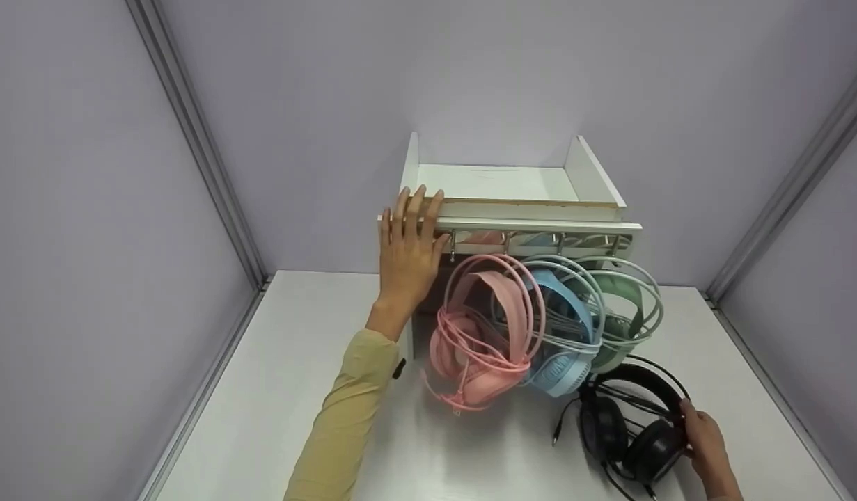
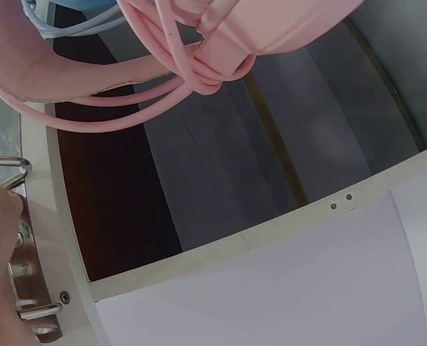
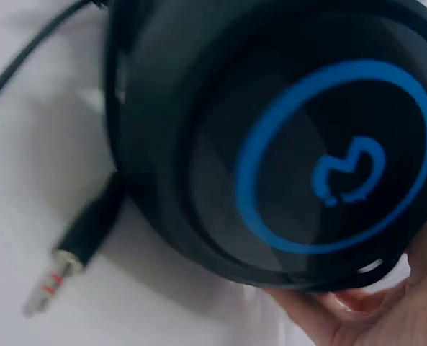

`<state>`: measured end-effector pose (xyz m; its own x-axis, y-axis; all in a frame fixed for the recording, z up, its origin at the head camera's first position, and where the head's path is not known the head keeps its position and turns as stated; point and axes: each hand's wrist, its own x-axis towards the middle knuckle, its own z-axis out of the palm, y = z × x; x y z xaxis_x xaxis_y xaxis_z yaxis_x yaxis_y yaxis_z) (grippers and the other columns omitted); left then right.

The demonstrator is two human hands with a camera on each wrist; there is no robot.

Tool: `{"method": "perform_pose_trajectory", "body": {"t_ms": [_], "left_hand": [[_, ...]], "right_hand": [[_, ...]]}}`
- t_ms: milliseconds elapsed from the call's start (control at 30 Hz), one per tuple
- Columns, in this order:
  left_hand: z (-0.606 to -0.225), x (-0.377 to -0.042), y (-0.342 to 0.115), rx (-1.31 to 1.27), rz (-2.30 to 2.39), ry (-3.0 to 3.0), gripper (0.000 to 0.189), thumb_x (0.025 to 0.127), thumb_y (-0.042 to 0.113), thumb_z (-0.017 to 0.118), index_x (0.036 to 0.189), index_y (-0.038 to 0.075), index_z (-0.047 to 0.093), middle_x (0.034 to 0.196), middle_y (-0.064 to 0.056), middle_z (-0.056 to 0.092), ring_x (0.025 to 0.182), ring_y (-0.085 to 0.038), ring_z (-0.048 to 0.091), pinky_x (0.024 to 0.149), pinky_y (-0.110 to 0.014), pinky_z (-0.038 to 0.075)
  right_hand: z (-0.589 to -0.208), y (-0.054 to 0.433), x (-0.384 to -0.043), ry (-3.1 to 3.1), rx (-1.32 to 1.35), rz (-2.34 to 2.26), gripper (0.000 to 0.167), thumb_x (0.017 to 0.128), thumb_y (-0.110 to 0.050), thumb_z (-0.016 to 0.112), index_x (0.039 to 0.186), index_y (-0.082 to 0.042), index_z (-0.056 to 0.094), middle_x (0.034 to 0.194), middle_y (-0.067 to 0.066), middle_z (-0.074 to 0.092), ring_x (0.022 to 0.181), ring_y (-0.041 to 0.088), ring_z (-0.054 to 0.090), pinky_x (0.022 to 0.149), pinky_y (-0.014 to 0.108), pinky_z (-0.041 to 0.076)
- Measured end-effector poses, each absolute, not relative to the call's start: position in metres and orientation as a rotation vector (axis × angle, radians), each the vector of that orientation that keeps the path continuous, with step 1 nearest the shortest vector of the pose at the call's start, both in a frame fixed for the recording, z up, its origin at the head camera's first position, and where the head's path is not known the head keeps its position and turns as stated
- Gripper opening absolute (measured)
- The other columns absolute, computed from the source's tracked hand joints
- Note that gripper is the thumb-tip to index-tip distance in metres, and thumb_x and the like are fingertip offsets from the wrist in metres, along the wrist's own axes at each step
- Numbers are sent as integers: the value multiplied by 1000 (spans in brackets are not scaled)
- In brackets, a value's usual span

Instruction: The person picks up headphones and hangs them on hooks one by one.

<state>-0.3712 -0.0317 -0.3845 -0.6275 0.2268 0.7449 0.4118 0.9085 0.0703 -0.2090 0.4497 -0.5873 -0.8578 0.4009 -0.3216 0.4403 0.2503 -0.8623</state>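
My left hand [image 1: 407,261] rests on the front edge of a white shelf unit [image 1: 539,227], fingers straight over its top at the left end. Pink headphones [image 1: 517,306], blue headphones [image 1: 564,376] and green headphones [image 1: 626,284] hang in a row from the metal hooks below that edge, cables looped around them. At the lower right, my right hand [image 1: 706,438] grips black headphones [image 1: 656,451] by the side of the headband. In the right wrist view, an ear cup [image 3: 213,144] with a blue ring fills much of the picture, its audio plug [image 3: 76,245] dangling beside it.
An uncovered hook [image 1: 452,247] sits at the left end of the row, right of my left thumb. The unit stands on a white table [image 1: 317,390]. Grey walls with metal corner rails [image 1: 198,132] enclose it at the back and sides.
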Motion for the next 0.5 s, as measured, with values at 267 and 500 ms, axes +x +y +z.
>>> {"method": "perform_pose_trajectory", "body": {"t_ms": [267,500], "left_hand": [[-385,-371,-32,-445,-289,-2269,59,108,43,39,161,25,24,165,-7,22,155,-29,13,123,-53,13],[-385,-372,-32,-448,-283,-2265,58,108,43,39,161,25,23,164,-7,22,154,-30,14,123,-54,16]], "right_hand": [[-593,438,-202,2667,1088,-1671,66,107,-43,21,132,14,40,90,12,48,67,12,47,53,25,46],[-585,436,-198,2736,1225,-1691,68,108,-43,23,144,13,38,128,30,48,84,18,50,57,21,43]]}}
